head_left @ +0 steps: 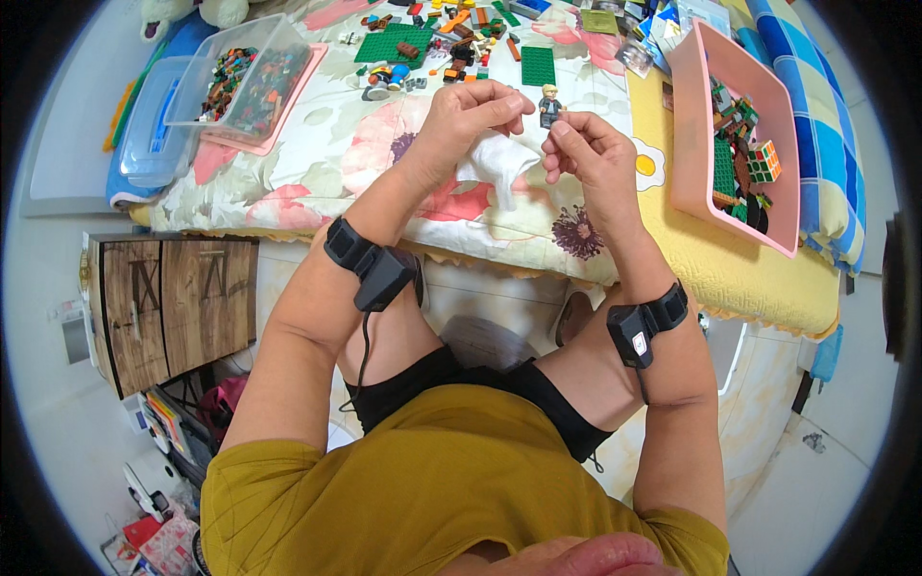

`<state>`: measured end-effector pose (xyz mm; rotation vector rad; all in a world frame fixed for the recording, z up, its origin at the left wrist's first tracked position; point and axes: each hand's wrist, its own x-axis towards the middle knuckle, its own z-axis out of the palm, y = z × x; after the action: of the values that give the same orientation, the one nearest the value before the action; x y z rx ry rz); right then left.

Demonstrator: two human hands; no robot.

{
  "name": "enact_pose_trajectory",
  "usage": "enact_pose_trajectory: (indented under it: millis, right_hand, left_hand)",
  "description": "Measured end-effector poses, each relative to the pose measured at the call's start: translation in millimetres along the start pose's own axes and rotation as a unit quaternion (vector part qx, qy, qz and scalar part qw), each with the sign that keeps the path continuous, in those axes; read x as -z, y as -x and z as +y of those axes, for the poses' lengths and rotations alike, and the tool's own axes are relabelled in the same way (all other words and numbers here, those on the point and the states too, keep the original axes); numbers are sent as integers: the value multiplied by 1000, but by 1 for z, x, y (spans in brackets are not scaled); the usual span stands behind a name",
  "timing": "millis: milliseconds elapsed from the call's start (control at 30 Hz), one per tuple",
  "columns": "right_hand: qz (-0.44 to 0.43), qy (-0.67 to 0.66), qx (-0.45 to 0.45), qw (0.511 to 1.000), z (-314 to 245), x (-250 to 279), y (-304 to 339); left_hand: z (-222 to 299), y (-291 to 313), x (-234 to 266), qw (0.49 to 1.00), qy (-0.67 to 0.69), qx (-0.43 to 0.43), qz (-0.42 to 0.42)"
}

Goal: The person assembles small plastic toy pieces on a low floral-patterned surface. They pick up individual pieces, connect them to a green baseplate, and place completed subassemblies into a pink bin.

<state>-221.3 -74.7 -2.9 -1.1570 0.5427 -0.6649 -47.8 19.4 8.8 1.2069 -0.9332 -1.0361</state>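
In my right hand (pixel 597 158), thumb and fingers pinch a small toy minifigure (pixel 548 106) by its lower part. It stands upright, with light hair and dark clothes. My left hand (pixel 471 117) is closed just to the left of it, thumb and index fingertips together and apart from the figure. A crumpled white tissue (pixel 503 165) hangs below the left palm and seems gripped by the lower fingers, which are partly hidden. Both hands are above a flowered bedspread (pixel 360 144).
Loose building bricks (pixel 466 48) and a green baseplate (pixel 539 66) lie beyond my hands. At the left stands a clear bin (pixel 264 58) of bricks beside a lid (pixel 154 144). A pink bin (pixel 687 144) with bricks and a puzzle cube (pixel 764 161) stands at right.
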Motion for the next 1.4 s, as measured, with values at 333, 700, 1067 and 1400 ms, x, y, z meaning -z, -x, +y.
enact_pose_trajectory:
  millis: [333, 700, 1067, 1400]
  right_hand:
    - [-10, 104, 41, 994, 6, -7, 4]
    - [74, 121, 41, 989, 1, 0, 0]
    - [79, 133, 59, 986, -3, 5, 3]
    - [79, 117, 63, 988, -9, 4, 7]
  left_hand:
    - [0, 1, -4, 998, -15, -59, 13]
    - [-17, -14, 11, 992, -97, -63, 55]
    - [-46, -27, 17, 979, -199, 36, 17]
    - [-49, -29, 26, 965, -243, 92, 23]
